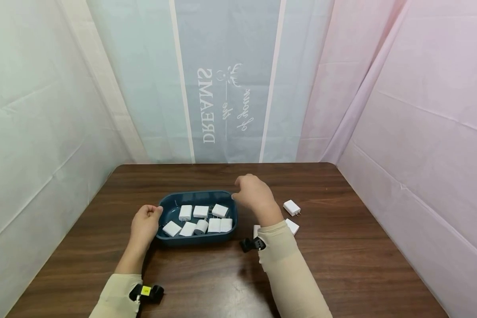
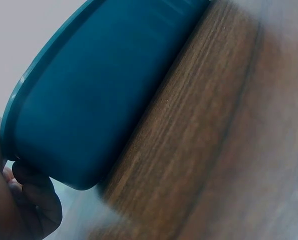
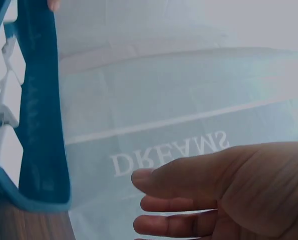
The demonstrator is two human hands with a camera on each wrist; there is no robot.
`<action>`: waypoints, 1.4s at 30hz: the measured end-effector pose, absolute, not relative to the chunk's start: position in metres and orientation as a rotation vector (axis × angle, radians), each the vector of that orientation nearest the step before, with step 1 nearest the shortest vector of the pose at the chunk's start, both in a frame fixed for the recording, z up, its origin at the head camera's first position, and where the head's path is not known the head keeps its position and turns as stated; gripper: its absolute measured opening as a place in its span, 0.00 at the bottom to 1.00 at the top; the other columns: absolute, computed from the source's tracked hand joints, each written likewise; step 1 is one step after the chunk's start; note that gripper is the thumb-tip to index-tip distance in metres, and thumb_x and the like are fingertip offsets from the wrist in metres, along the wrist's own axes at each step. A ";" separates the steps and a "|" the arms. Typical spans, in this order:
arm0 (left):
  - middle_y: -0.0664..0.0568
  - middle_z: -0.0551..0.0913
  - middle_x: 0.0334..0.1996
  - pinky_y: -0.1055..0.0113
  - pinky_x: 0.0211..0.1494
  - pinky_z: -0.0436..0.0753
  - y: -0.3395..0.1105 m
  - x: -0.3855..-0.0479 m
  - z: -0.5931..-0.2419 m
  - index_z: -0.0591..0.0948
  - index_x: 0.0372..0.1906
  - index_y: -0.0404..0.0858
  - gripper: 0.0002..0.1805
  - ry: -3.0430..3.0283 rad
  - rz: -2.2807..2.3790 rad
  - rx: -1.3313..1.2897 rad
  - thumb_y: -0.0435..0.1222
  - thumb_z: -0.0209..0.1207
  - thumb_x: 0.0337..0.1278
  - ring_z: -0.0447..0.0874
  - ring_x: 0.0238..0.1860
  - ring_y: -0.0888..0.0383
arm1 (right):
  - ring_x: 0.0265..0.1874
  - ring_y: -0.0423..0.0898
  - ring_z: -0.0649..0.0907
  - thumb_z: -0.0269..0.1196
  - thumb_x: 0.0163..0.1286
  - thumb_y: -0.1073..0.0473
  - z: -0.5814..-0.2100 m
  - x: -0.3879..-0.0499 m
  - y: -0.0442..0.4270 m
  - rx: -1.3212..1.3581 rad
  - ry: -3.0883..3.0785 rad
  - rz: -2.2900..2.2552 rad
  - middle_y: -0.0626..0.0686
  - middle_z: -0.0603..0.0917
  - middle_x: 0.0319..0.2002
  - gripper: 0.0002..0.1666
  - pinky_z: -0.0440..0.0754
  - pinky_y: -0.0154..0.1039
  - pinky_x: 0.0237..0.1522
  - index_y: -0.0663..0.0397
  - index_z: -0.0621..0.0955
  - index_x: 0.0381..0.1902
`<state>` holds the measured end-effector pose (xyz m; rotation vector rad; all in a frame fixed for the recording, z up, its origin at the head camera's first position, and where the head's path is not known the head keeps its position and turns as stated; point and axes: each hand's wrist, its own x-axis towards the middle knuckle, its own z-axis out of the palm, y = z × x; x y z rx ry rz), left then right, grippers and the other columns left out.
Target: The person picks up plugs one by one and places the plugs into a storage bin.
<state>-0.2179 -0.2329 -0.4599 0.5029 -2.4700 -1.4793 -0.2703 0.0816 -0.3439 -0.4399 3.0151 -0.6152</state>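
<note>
A dark blue plastic bin (image 1: pixel 191 240) stands on the table with several white charger plugs (image 1: pixel 185 213) in it; some show metal prongs. My left hand (image 1: pixel 145 225) grips the bin's left rim; in the left wrist view its curled fingers (image 2: pixel 38 200) lie against the outside, below the lip. My right hand (image 1: pixel 255 195) is raised by the bin's right end. In the right wrist view, the right thumb (image 3: pixel 184 175) and fingers are loosely extended, apart from the bin wall (image 3: pixel 43 125), with nothing between them.
To the right of the bin, a white charger plug (image 1: pixel 292 207) lies on the brown wooden table (image 1: pixel 361 247). Another plug (image 1: pixel 292 226) and a white piece (image 1: pixel 256 231) are partly hidden by my right forearm. Cloth curtains (image 1: pixel 230 44) hang behind and at both sides.
</note>
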 end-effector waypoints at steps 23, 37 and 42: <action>0.52 0.71 0.27 0.64 0.30 0.72 -0.232 -0.219 -0.460 0.76 0.50 0.32 0.20 -2.453 -1.490 0.503 0.48 0.52 0.78 0.72 0.30 0.55 | 0.36 0.51 0.83 0.70 0.66 0.52 -0.363 -0.293 0.116 -0.078 3.017 -0.523 0.58 0.86 0.47 0.19 0.84 0.52 0.37 0.57 0.85 0.49; 0.51 0.72 0.27 0.65 0.29 0.72 -0.233 -0.219 -0.461 0.75 0.50 0.32 0.19 -2.459 -1.480 0.517 0.46 0.52 0.78 0.72 0.29 0.55 | 0.37 0.53 0.83 0.65 0.68 0.55 -0.385 -0.303 0.126 0.070 2.917 -0.514 0.60 0.85 0.49 0.15 0.82 0.51 0.36 0.58 0.86 0.48; 0.52 0.71 0.27 0.64 0.29 0.71 -0.233 -0.219 -0.462 0.76 0.49 0.32 0.19 -2.459 -1.475 0.523 0.47 0.52 0.78 0.72 0.29 0.55 | 0.38 0.53 0.82 0.64 0.70 0.56 -0.398 -0.308 0.128 0.111 2.876 -0.486 0.61 0.84 0.51 0.14 0.81 0.51 0.38 0.57 0.86 0.48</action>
